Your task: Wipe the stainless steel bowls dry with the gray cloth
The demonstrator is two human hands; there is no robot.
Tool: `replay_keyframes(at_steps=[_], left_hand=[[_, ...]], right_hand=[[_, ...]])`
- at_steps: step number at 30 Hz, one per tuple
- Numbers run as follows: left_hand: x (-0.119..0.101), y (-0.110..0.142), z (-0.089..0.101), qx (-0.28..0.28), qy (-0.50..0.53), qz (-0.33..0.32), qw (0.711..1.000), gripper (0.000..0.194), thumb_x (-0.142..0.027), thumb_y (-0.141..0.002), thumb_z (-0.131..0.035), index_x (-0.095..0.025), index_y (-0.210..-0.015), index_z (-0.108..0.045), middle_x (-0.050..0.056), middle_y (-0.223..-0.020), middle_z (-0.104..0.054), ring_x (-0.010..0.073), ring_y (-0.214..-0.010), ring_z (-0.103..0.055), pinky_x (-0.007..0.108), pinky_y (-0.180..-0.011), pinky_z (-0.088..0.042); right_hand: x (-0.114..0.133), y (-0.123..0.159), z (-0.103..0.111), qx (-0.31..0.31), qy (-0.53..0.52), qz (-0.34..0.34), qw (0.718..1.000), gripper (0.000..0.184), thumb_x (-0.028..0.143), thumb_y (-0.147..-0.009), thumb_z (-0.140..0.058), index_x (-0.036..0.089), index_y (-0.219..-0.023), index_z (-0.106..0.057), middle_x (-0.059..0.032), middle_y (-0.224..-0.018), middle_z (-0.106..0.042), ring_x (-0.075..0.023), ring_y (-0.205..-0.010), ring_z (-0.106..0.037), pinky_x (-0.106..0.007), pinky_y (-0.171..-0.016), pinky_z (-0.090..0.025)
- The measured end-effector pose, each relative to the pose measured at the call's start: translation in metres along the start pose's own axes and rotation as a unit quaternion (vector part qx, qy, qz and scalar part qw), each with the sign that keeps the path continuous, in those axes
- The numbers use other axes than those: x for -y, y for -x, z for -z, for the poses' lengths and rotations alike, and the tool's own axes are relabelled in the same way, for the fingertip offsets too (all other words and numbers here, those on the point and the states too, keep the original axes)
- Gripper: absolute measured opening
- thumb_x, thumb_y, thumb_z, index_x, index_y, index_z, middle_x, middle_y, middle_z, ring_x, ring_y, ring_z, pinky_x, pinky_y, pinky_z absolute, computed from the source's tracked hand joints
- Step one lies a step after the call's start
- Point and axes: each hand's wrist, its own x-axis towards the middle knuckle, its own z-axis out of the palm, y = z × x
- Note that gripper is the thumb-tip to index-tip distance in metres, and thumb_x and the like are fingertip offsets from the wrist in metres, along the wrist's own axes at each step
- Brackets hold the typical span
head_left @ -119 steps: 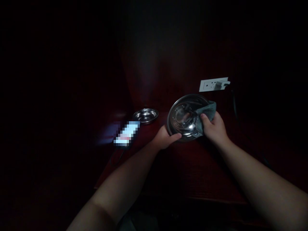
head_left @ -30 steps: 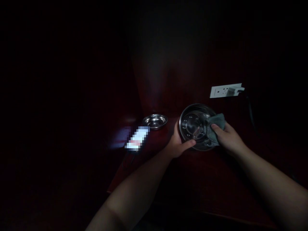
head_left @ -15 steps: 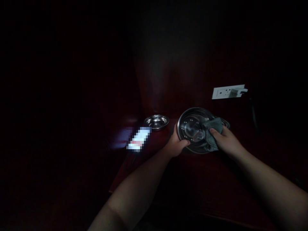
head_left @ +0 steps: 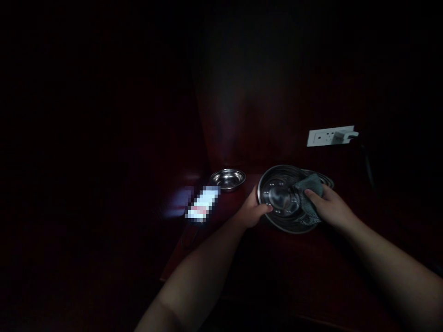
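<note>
The scene is very dark. My left hand (head_left: 255, 212) grips the left rim of a shiny steel plate (head_left: 278, 196), thumb on the inner face. The plate is tilted slightly toward me, low over the dark red wooden table (head_left: 287, 267). My right hand (head_left: 330, 207) presses a grey-green cloth (head_left: 307, 200) against the plate's right side, fingers closed on the cloth. Behind and under the plate, the rim of another steel dish (head_left: 325, 179) shows.
A small steel bowl (head_left: 227, 179) sits to the left, beside a lit phone (head_left: 202, 204) with a cable trailing off the table edge. A white wall socket (head_left: 332, 135) with a plug and dark cord is on the wooden back panel.
The plate has been lowered and tipped flatter toward the table over the other dish. My right hand with the cloth has shifted slightly on its right side.
</note>
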Motion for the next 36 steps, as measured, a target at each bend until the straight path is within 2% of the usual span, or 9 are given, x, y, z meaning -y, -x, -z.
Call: replay_keyframes(at_steps=[3, 8, 13, 17, 20, 23, 26, 30, 36], left_hand=[[-0.001, 0.000, 0.000, -0.004, 0.003, 0.006, 1.000, 0.072, -0.023, -0.062, -0.066, -0.017, -0.129, -0.041, 0.011, -0.130, -0.052, 0.0320, -0.122, -0.045, 0.046, -0.102, -0.032], [-0.002, -0.002, 0.003, -0.003, 0.015, 0.018, 1.000, 0.070, -0.025, -0.061, -0.067, -0.017, -0.127, -0.046, 0.011, -0.130, -0.053, 0.0318, -0.123, -0.045, 0.045, -0.102, -0.032], [-0.003, 0.000, 0.007, -0.022, 0.030, 0.097, 0.995, 0.059, -0.027, -0.060, -0.067, -0.018, -0.117, -0.055, 0.008, -0.116, -0.062, 0.0290, -0.110, -0.053, 0.042, -0.097, -0.036], [0.005, 0.003, 0.007, -0.073, 0.060, 0.146, 0.985, 0.052, -0.026, -0.058, -0.066, -0.017, -0.108, -0.059, 0.005, -0.099, -0.066, 0.0239, -0.094, -0.058, 0.038, -0.088, -0.041], [0.014, 0.002, 0.006, -0.130, 0.113, 0.176, 0.969, 0.048, -0.024, -0.056, -0.063, -0.017, -0.103, -0.058, 0.003, -0.086, -0.066, 0.0206, -0.079, -0.059, 0.037, -0.079, -0.044], [0.018, 0.000, 0.006, -0.147, 0.161, 0.209, 0.953, 0.037, -0.025, -0.057, -0.058, -0.015, -0.093, -0.058, 0.002, -0.071, -0.062, 0.0181, -0.065, -0.057, 0.036, -0.072, -0.045], [0.015, 0.000, 0.006, -0.137, 0.175, 0.246, 0.943, 0.026, -0.029, -0.061, -0.053, -0.014, -0.080, -0.059, 0.004, -0.063, -0.060, 0.0189, -0.061, -0.056, 0.036, -0.069, -0.046], [0.007, 0.001, 0.003, -0.109, 0.190, 0.291, 0.931, 0.025, -0.030, -0.066, -0.048, -0.013, -0.079, -0.061, 0.007, -0.063, -0.062, 0.0210, -0.064, -0.058, 0.036, -0.066, -0.048], [0.008, 0.002, 0.000, -0.116, 0.204, 0.315, 0.920, 0.027, -0.031, -0.072, -0.045, -0.011, -0.077, -0.063, 0.007, -0.063, -0.064, 0.0184, -0.059, -0.059, 0.031, -0.062, -0.048]], right_hand=[[0.005, 0.002, -0.001, 0.034, 0.006, -0.055, 0.998, 0.020, 0.036, -0.071, -0.066, 0.022, -0.085, -0.064, -0.0031, -0.072, -0.071, -0.0221, -0.057, -0.066, -0.036, -0.049, -0.054], [0.018, 0.007, -0.001, 0.042, 0.021, -0.079, 0.996, 0.015, 0.030, -0.073, -0.063, 0.020, -0.083, -0.064, -0.0030, -0.068, -0.070, -0.0192, -0.055, -0.065, -0.031, -0.049, -0.053], [0.024, 0.011, -0.001, 0.059, 0.024, -0.103, 0.993, 0.018, 0.031, -0.073, -0.063, 0.019, -0.086, -0.063, -0.0021, -0.065, -0.069, -0.0180, -0.052, -0.064, -0.029, -0.046, -0.051], [0.031, 0.012, -0.002, 0.064, -0.035, -0.131, 0.989, 0.016, 0.030, -0.073, -0.063, 0.020, -0.085, -0.062, -0.0007, -0.062, -0.067, -0.0174, -0.048, -0.062, -0.028, -0.043, -0.049], [0.035, 0.011, -0.002, 0.037, -0.086, -0.139, 0.986, 0.016, 0.030, -0.072, -0.064, 0.020, -0.084, -0.064, -0.0009, -0.062, -0.067, -0.0175, -0.050, -0.062, -0.029, -0.045, -0.050], [0.035, 0.008, -0.002, -0.007, -0.140, -0.116, 0.983, 0.017, 0.032, -0.071, -0.064, 0.021, -0.084, -0.065, -0.0016, -0.067, -0.068, -0.0187, -0.055, -0.064, -0.031, -0.052, -0.053], [0.033, 0.006, 0.000, -0.053, -0.166, -0.071, 0.982, 0.021, 0.035, -0.072, -0.063, 0.021, -0.088, -0.065, -0.0027, -0.074, -0.070, -0.0204, -0.064, -0.067, -0.034, -0.059, -0.055], [0.028, 0.006, 0.002, -0.090, -0.155, -0.027, 0.983, 0.026, 0.042, -0.073, -0.064, 0.023, -0.090, -0.065, -0.0041, -0.081, -0.071, -0.0214, -0.070, -0.067, -0.037, -0.066, -0.055], [0.029, 0.008, 0.001, -0.117, -0.150, 0.001, 0.982, 0.034, 0.047, -0.074, -0.061, 0.023, -0.098, -0.064, -0.0062, -0.097, -0.069, -0.0218, -0.084, -0.066, -0.038, -0.078, -0.052]])
